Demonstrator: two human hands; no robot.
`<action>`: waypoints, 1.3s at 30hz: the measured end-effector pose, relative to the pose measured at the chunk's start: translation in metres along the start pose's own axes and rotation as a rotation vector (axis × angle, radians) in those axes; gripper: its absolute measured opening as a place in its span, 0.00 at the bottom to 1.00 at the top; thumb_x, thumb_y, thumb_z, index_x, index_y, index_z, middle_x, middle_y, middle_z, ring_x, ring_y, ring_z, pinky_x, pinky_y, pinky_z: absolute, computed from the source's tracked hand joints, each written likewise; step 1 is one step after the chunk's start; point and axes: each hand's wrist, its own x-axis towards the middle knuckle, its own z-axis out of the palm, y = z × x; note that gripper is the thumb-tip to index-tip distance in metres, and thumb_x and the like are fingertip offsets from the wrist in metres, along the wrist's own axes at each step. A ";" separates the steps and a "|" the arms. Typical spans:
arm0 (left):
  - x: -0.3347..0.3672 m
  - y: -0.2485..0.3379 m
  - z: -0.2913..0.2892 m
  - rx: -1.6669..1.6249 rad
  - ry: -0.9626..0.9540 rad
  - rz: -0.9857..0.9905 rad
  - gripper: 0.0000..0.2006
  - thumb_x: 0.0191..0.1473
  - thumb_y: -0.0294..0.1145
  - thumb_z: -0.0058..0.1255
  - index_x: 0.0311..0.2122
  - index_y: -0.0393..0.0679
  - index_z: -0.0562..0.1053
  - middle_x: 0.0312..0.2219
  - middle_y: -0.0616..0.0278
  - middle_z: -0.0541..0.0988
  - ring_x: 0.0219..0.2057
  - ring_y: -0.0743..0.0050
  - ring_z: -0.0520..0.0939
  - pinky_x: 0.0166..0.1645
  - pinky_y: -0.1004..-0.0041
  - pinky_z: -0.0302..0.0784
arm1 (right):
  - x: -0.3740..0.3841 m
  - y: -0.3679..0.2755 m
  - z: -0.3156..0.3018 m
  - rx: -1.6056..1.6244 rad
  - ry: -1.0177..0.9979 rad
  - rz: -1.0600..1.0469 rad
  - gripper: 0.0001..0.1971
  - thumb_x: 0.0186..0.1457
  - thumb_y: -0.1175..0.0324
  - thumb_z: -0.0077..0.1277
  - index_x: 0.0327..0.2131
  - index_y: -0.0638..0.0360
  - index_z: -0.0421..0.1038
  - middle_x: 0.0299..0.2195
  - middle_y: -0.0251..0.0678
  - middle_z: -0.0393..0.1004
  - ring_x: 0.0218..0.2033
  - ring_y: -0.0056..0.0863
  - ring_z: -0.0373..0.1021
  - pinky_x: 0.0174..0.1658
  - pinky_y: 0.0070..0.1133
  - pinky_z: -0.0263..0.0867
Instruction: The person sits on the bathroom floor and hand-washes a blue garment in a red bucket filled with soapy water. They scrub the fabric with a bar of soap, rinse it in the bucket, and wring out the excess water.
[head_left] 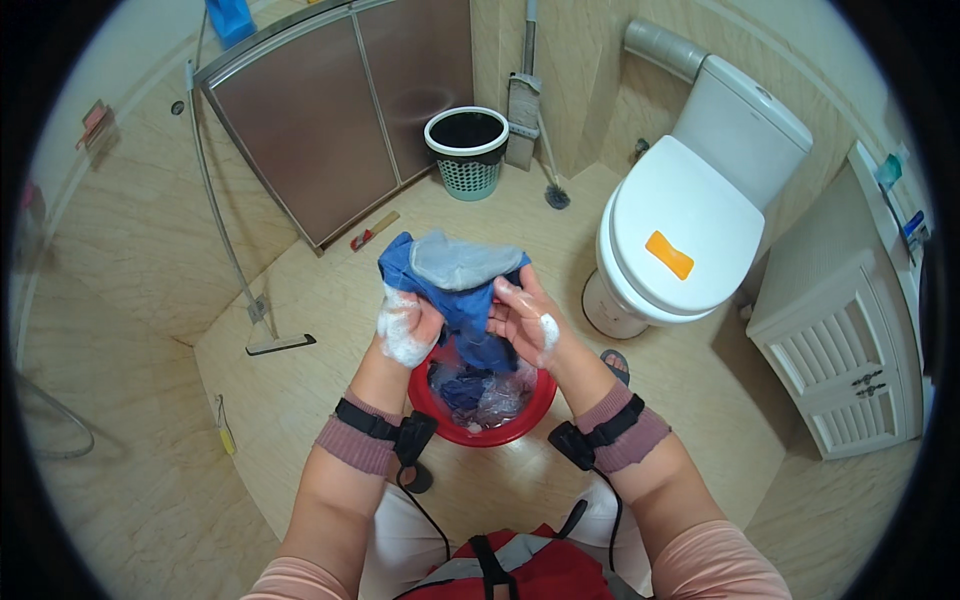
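Note:
A wet blue garment with a pale grey panel [465,260] is held up between my two hands, its lower part hanging toward a red basin [480,436]. Thick white foam covers much of my left hand [408,325], which is closed on the garment's left side, its fingers mostly behind the cloth. On the other side, my right hand [525,315] grips the cloth between thumb and fingers, with a patch of foam near the wrist. Inside the basin, dark blue and pale clothes [480,392] lie in sudsy water.
A white toilet [690,230] with an orange patch on its lid stands to the right, near a white cabinet [840,350]. At the back are a green-and-white bin [468,172] and a toilet brush [556,193]. A floor squeegee [281,345] leans at left; a red-headed brush [374,230] lies behind.

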 end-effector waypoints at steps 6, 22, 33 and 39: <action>-0.003 -0.018 -0.072 0.351 0.453 -0.111 0.16 0.63 0.38 0.40 0.52 0.45 0.65 0.51 0.54 0.72 0.51 0.57 0.75 0.55 0.59 0.72 | 0.003 -0.008 -0.008 0.288 -0.096 -0.091 0.30 0.55 0.80 0.49 0.58 0.49 0.51 0.52 0.41 0.65 0.52 0.38 0.66 0.54 0.37 0.65; -0.031 -0.091 -0.036 0.165 0.258 -0.584 0.14 0.64 0.36 0.37 0.52 0.45 0.67 0.49 0.61 0.74 0.48 0.70 0.77 0.53 0.69 0.75 | -0.007 -0.019 -0.013 0.317 -0.240 -0.047 0.37 0.47 0.85 0.46 0.62 0.46 0.51 0.53 0.40 0.64 0.54 0.40 0.64 0.56 0.36 0.63; 0.008 -0.019 -0.032 0.266 0.183 0.163 0.19 0.63 0.39 0.36 0.56 0.45 0.64 0.51 0.58 0.73 0.52 0.62 0.73 0.58 0.62 0.69 | -0.014 -0.015 -0.007 0.283 -0.278 0.207 0.35 0.50 0.82 0.48 0.62 0.57 0.51 0.52 0.41 0.67 0.53 0.35 0.67 0.57 0.31 0.62; 0.002 -0.004 -0.016 -0.089 0.130 -0.006 0.25 0.61 0.45 0.36 0.58 0.41 0.64 0.54 0.53 0.71 0.54 0.53 0.72 0.59 0.56 0.67 | 0.000 0.022 -0.017 -0.071 -0.148 0.273 0.35 0.50 0.76 0.56 0.61 0.63 0.53 0.45 0.38 0.73 0.43 0.26 0.72 0.46 0.23 0.68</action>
